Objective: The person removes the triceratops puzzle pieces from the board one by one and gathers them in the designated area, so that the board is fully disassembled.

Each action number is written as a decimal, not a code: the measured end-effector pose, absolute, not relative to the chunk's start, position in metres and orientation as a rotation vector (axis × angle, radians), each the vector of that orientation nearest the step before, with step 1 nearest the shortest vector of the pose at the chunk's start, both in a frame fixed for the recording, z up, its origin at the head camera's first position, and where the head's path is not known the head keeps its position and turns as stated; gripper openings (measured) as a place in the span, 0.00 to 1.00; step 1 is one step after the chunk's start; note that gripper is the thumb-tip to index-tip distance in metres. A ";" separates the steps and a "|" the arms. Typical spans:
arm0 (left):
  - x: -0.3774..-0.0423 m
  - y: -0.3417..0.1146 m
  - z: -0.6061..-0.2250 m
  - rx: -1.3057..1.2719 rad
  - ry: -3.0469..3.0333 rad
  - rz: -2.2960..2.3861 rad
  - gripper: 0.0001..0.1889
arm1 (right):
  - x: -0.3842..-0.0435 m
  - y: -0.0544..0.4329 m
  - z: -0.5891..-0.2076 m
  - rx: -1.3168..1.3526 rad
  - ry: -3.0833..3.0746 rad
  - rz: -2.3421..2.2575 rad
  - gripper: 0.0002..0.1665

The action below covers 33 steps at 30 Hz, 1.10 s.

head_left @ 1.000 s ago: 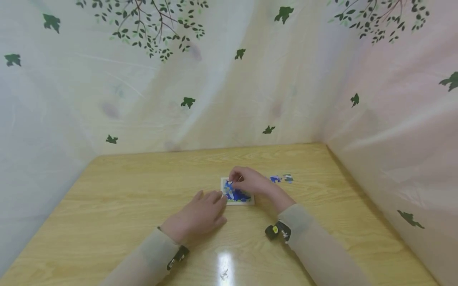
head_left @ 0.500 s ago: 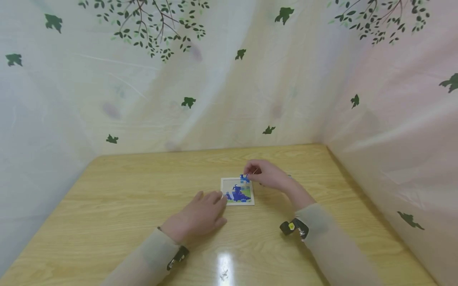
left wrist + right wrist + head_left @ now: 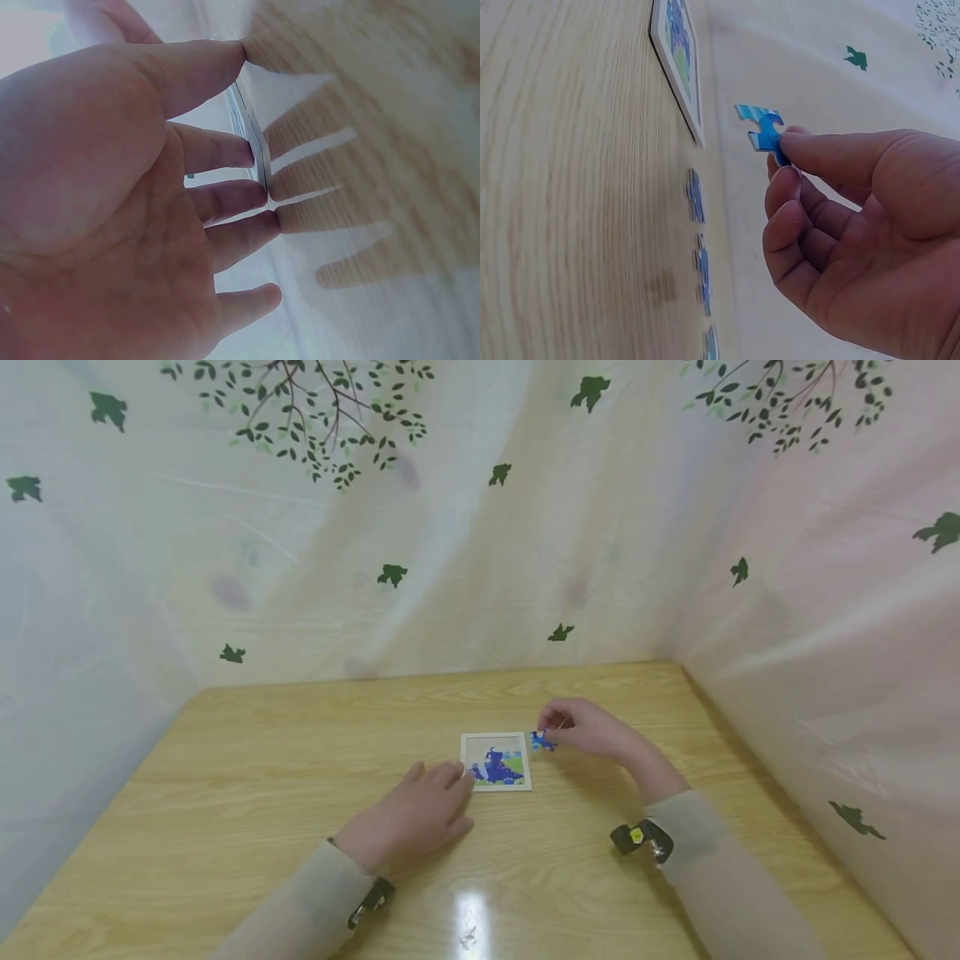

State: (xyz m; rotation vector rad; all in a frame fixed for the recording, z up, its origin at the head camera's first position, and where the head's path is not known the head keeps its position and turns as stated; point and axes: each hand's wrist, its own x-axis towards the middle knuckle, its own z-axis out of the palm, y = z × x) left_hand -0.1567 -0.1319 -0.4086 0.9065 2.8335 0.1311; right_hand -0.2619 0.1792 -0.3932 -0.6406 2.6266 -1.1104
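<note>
A small jigsaw puzzle board (image 3: 495, 735) with a white border lies mid-table. Its lower part shows a blue figure on green, while the upper part is bare grey. Thumb and fingers of my right hand (image 3: 588, 727) pinch a blue and light-blue puzzle piece (image 3: 767, 136) just right of the board's upper corner, raised over the table in the right wrist view. My left hand (image 3: 412, 814) lies palm down with straight, spread fingers, its fingertips at the board's left edge. In the left wrist view those fingers (image 3: 232, 199) reach the edge of the board.
Loose puzzle pieces (image 3: 696, 196) lie in a row on the wooden table (image 3: 262, 793) beyond the board, partly hidden behind my right hand in the head view. A pale cloth (image 3: 450, 543) with printed leaves hangs behind the table and along its sides.
My right hand has moved from over the board's upper left to beyond its right side, carrying the puzzle piece along. My left hand has stayed at the board's edge.
</note>
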 end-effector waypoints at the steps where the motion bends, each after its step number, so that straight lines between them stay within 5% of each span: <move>1: -0.157 -0.132 -0.409 0.909 2.835 0.130 0.36 | -0.262 0.181 -0.393 -0.634 2.624 -1.107 0.05; 33: -0.154 -0.131 -0.406 0.918 2.828 0.137 0.36 | -0.262 0.195 -0.399 -0.552 2.596 -0.880 0.02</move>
